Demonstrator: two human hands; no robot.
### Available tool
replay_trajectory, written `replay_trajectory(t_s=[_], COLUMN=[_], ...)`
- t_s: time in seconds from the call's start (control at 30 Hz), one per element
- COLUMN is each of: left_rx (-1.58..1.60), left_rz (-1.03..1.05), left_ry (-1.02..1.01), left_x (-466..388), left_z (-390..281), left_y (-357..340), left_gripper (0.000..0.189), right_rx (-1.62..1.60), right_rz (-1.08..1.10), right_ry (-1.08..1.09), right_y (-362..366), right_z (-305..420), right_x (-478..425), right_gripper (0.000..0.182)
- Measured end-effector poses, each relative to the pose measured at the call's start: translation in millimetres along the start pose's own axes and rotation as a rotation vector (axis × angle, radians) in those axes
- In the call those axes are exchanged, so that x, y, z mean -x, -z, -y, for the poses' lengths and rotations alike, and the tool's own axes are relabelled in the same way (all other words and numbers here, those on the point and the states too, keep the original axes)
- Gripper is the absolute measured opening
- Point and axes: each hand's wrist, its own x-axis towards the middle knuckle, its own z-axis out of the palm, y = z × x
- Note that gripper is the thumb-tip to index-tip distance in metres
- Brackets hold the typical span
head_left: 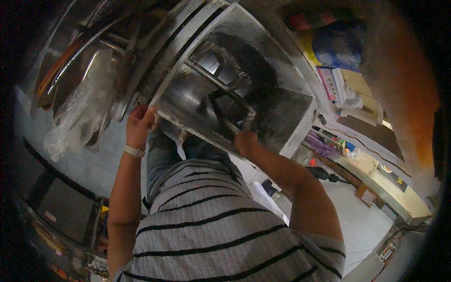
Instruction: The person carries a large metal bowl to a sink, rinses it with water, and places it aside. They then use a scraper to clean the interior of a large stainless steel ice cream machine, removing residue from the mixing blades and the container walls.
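Observation:
A large open metal box, sooty and dark inside, stands before me with its pale rim towards me. My left hand has its fingers curled at the near left corner of that rim. Inside the box, past the near rim, my right hand is closed around the lower end of a metal bar frame; shadow hides part of the fingers. The frame's long bar runs up and left across the box. Behind it lies a shiny curved metal surface.
Clear plastic sheeting hangs over metal parts at the left. At the right, boxes and papers rest on a surface beside a blue container. A long ledge holds small items, with a cable running along it.

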Motion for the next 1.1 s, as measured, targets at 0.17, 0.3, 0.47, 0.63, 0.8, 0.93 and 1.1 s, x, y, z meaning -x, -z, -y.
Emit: replay_trajectory(t_s=[0.17,0.3,0.47,0.63,0.8,0.93,1.1], left_rx=[-0.043,-0.019,-0.069,-0.091,-0.141,-0.097,-0.065], left_rz=[0.004,-0.018,0.024,-0.017,-0.008,-0.006,0.02], left_ry=[0.006,0.021,-0.011,-0.015,-0.032,-0.014,-0.031], left_x=[0.6,0.4,-6.2,-1.9,-1.2,-0.1,1.6], left_z=[1.1,-2.2,1.1,-1.4,0.9,-5.1,-2.3], left_y=[0.3,-0.4,-0.9,-3.1,0.0,-8.1,-5.8], left_gripper=[0.022,0.019,0.02,0.022,0.021,0.022,0.022], right_rx=[0.011,-0.044,-0.222,-0.735,-0.758,-0.896,-1.007], right_rz=[0.03,-0.119,-0.28,-0.387,-0.452,-0.52,-0.497], right_ry=[-0.097,-0.239,-0.148,0.095,0.157,0.15,0.221], right_y=[-3.8,-36.3,-7.7,86.2,103.1,81.9,47.8], right_z=[-7.8,-31.5,-42.3,22.4,41.1,42.6,48.8], right_x=[-7.8,-74.5,-110.4,-95.6,-136.1,-199.7,-246.3], right_gripper=[0.024,0.024,0.026,0.034,0.032,0.029,0.028])
